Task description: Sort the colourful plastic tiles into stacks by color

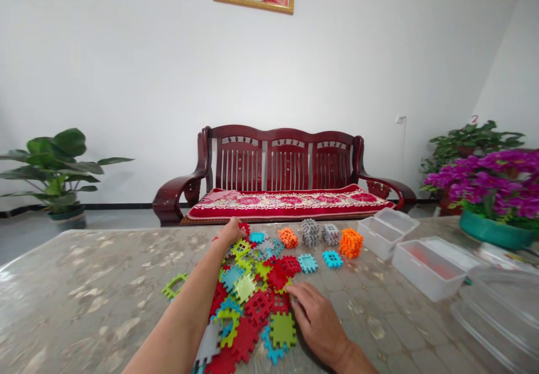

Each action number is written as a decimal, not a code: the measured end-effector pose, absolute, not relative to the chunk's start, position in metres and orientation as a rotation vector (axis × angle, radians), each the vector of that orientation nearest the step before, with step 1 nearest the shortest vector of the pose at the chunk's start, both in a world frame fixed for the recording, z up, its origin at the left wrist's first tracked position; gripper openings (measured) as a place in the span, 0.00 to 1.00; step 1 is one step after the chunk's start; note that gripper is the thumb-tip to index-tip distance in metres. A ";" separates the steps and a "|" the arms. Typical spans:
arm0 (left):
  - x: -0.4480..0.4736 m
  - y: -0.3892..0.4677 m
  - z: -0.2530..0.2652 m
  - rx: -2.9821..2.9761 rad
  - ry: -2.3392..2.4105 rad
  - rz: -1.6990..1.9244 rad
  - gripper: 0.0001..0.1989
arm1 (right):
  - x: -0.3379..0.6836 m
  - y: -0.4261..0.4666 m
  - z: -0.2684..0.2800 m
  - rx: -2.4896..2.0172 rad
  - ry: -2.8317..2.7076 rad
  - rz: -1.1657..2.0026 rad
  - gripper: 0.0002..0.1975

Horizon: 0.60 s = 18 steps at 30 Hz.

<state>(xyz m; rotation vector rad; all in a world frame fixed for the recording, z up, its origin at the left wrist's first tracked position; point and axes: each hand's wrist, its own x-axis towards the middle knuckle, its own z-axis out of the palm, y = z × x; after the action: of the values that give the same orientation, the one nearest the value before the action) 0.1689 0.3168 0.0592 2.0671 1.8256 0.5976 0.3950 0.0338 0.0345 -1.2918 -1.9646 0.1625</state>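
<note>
A loose pile of interlocking plastic tiles with toothed edges, in red, lime green, blue and grey, spreads across the middle of the table. At its far end my left hand has its fingers closed on a red tile; the fingertips are partly hidden. My right hand lies low at the pile's right side, fingers stretched forward, fingertips by a red tile. Close to it is an olive-green square tile. Two blue tiles, one with a window pattern, lie apart to the right.
Orange stacked tiles and grey stacked tiles stand at the back right. Beyond are clear plastic boxes, one with something reddish inside, and a teal flower pot. A wooden bench stands behind the table.
</note>
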 end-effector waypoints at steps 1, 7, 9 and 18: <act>0.169 0.314 0.059 2.082 1.807 0.626 0.23 | 0.395 0.034 0.034 -1.294 -1.964 0.166 0.19; 0.167 0.296 0.072 2.224 1.589 0.741 0.16 | 0.394 0.034 0.035 -1.309 -1.960 0.178 0.16; 0.163 0.289 0.083 2.274 1.466 0.739 0.14 | 0.394 0.034 0.036 -1.302 -1.970 0.178 0.16; 0.148 0.251 0.128 2.372 0.975 0.370 0.27 | 0.395 0.035 0.036 -1.275 -1.938 0.158 0.16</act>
<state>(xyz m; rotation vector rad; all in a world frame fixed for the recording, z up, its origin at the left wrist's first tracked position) 0.1478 0.2508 0.1282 2.3724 0.9746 0.3697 0.3954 0.0354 0.0359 -1.2753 -1.9377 0.1578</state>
